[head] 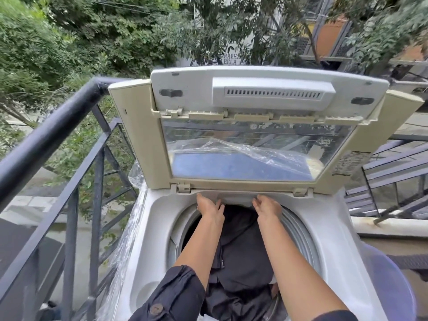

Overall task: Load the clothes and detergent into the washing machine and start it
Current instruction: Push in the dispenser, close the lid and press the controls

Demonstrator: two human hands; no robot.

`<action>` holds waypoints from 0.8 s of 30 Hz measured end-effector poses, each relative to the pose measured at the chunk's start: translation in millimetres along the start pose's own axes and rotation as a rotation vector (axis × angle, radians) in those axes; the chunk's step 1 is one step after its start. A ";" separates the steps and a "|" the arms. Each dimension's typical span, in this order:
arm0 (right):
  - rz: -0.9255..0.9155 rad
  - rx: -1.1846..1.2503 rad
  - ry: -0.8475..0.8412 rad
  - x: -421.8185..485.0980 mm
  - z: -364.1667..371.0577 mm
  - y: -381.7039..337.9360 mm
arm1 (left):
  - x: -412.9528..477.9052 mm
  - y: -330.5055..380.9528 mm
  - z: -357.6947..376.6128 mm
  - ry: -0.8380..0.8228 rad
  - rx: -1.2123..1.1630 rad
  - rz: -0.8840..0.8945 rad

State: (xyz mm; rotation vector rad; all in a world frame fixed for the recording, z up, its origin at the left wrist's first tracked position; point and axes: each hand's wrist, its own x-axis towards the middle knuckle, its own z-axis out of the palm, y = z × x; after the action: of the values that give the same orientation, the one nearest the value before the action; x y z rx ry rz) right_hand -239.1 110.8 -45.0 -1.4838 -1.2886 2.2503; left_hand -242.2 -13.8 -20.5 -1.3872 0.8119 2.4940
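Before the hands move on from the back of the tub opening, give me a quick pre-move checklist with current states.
1. Lid folded up and out of the way: ok.
2. Dark clothes inside the drum: ok, though how full the drum is cannot be told.
3. Left hand and right hand free of any grip: cannot tell; both rest at the tub's rear rim.
4. Detergent added: cannot tell; none visible.
5. Fabric clear of the drum ring: cannot tell; the arms hide the near side.
6. Control panel reachable: cannot tell; not identifiable in view.
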 end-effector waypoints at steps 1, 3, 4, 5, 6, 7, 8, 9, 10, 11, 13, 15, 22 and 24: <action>0.002 -0.018 -0.003 -0.9 -0.1 -1.5 | -4.0 1.4 1.1 0.029 0.050 0.027; -0.004 -0.046 -0.003 -2.5 0.5 -4.8 | -10.3 3.7 3.9 0.142 0.161 0.126; -0.009 -0.051 -0.007 -4.7 1.1 -7.2 | -15.3 6.0 5.2 0.202 0.207 0.196; -0.012 -0.047 -0.014 -7.9 1.5 -10.0 | -21.1 8.9 7.2 0.227 0.241 0.270; -0.020 -0.033 -0.019 -11.1 1.7 -13.6 | -27.4 11.5 9.6 0.207 0.248 0.325; -0.029 -0.016 -0.027 -14.3 1.9 -17.5 | -32.8 14.5 13.1 0.154 0.229 0.352; -0.035 0.001 -0.036 -17.2 2.4 -21.2 | -36.7 18.2 17.5 0.107 0.195 0.360; -0.042 0.019 -0.046 -21.6 2.7 -25.8 | -40.3 22.3 22.0 0.062 0.165 0.363; -0.051 0.040 -0.058 -26.5 3.4 -30.6 | -44.9 26.2 26.3 0.024 0.148 0.364; -0.065 0.058 -0.070 -31.6 4.4 -36.3 | -51.0 29.8 30.7 -0.015 0.141 0.360; -0.090 0.094 -0.095 -43.5 7.8 -48.6 | -63.6 35.2 38.9 -0.092 0.125 0.349; -0.114 0.132 -0.124 -59.9 9.1 -63.6 | -82.8 40.0 44.4 -0.169 0.124 0.341; -0.157 0.283 -0.199 -109.0 14.9 -112.0 | -127.4 50.9 68.1 -0.328 0.066 0.313; -0.163 0.328 -0.239 -120.1 16.8 -124.2 | -137.9 53.7 77.2 -0.358 0.052 0.313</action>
State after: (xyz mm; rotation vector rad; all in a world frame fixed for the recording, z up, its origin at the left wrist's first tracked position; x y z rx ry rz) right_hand -231.5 113.0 128.4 -0.9881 -0.9874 2.4370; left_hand -244.3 -2.3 146.0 -0.8075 1.0677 2.8088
